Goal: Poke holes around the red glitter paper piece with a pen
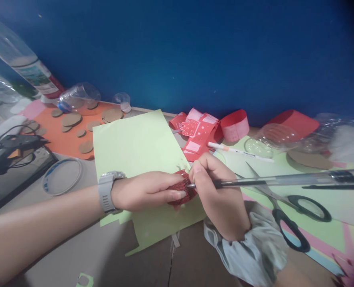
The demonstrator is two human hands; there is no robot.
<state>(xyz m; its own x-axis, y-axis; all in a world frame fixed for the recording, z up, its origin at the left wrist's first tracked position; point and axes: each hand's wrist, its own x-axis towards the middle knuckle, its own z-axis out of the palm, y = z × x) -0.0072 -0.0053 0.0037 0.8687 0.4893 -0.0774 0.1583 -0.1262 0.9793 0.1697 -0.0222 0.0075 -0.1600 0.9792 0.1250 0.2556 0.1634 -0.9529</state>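
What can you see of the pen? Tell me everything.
The pen is slim: clear, plastic-looking barrel, dark core, black band toward the back, dark pointed tip. The right hand grips it near the tip, nearly level in view, pointing left. The tip is at the red piece in the left hand; contact is unclear. Its back end runs out of frame.

A small red piece with a dark dotted pattern (182,185) sits pinched between the thumb and fingers of the left hand (148,190), which cover part of it; its edge looks rounded. A clear-barrelled pen (284,179) with a dark tip and a dark band runs nearly level through the right hand (214,199), its long end well out to that hand's right. Its point is at the red piece, though contact is unclear. Pale green paper (131,145) lies beneath the left hand, spreading beyond and below it, its lower edge unevenly cut.
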